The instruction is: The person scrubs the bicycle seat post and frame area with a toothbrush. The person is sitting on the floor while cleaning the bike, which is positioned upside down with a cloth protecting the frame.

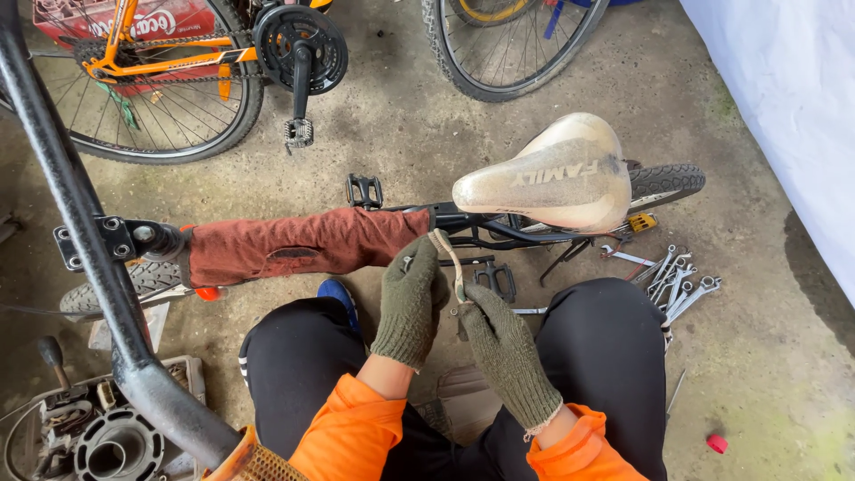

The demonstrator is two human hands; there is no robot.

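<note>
Item: a thin pale strap or cable piece (448, 260), looped at its top, held upright between two gloved hands just below the front of the worn cream saddle (550, 178) of a bicycle laid on its side on the concrete floor (784, 356). The left hand (411, 298) is clenched near the upper end of the strap, against the dark frame tube (463, 218) where a rust-red cloth wrap (303, 242) ends; the right hand (499, 343) is pinched on the lower end. Whether the strap is already fastened to the frame cannot be told. A spread of spanners (677, 281) is laid on the floor toward the right, beside the right knee, and a small red cap (717, 443) lies well apart near the lower right edge. Risks, as judged: the strap could be lost from the thick knitted gloves if tension is applied unevenly; the loop could be snagged on the saddle rails; glove fibres could be caught on the nearby pedal (494, 278); a spanner could be scattered by a shifted knee.
</note>
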